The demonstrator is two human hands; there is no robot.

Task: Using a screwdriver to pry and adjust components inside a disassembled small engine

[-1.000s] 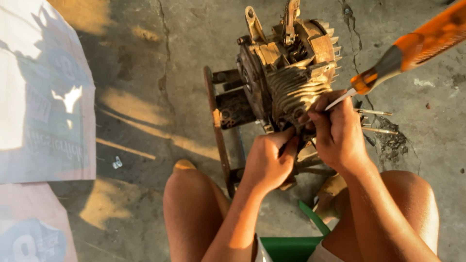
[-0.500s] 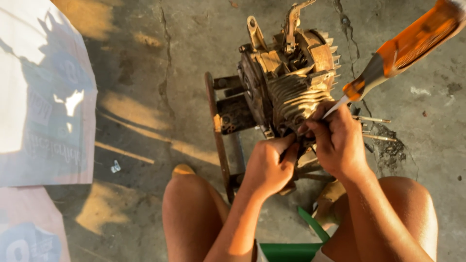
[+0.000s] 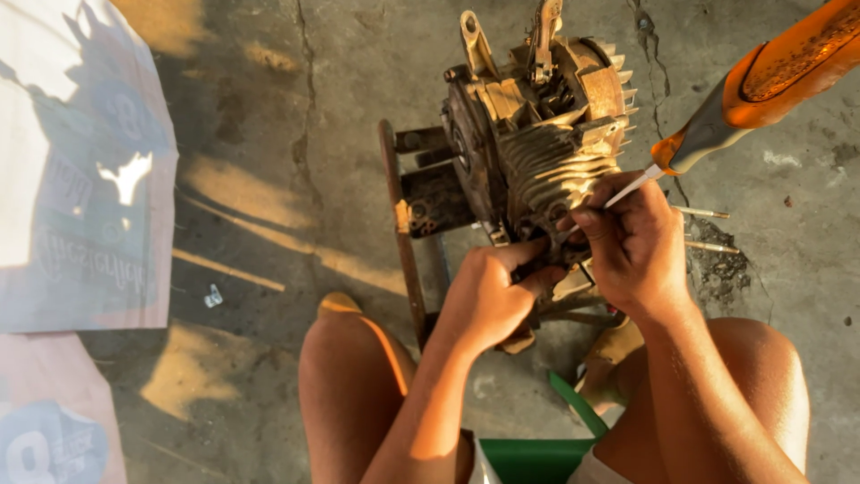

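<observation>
My left hand (image 3: 488, 300) clamps the underside of the engine (image 3: 537, 152) sitting on the cracked floor (image 3: 296, 134) between my knees, my right hand (image 3: 632, 246) pinching the screwdriver (image 3: 717, 134) (handle toward two o'clock), so I'd keep its tip square and steady.

Far off to the left of the left hand (image 3: 488, 300), a big flat sack (image 3: 76, 170) lies on the concrete, whitish-grey with a pale pink lower border, sunlit at its upper left corner and shaded elsewhere. It carries faded printing: a round bluish emblem up top and pale lettering below. Closer in, at the bottom-left corner, well left of and below that same hand, sits a second sack (image 3: 49, 421), pinkish, with a round blue emblem on it, cut off by the frame edge. Neither hand touches either one. No screens or signs show.
</observation>
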